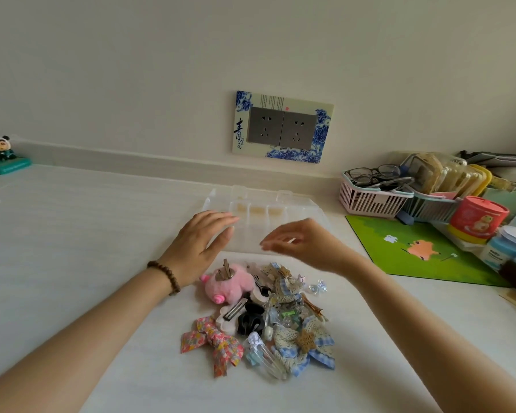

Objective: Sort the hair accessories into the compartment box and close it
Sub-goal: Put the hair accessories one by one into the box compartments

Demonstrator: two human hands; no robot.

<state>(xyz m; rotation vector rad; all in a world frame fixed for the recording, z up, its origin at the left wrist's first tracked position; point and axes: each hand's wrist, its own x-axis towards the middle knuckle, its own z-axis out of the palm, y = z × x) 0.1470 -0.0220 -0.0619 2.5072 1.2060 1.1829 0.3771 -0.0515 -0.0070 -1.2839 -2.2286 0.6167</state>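
Observation:
A clear plastic compartment box (283,213) lies on the white table beyond a heap of hair accessories (268,311). The heap holds a fluffy pink clip (230,284), a floral pink bow (212,344), blue checked lace bows (307,344), a black claw clip (249,321) and several small clear clips. My left hand (203,245) hovers flat with straight fingers at the box's near left corner. My right hand (301,242) hangs over the box's near edge with loosely bent fingers, a little blurred, holding nothing that I can make out.
A green mat (408,248) lies to the right. Behind it stand a pink basket with glasses (370,192), a red round tin (477,216) and other clutter. A small panda figurine (0,156) stands at the far left. A wall socket plate (282,126) is behind the box.

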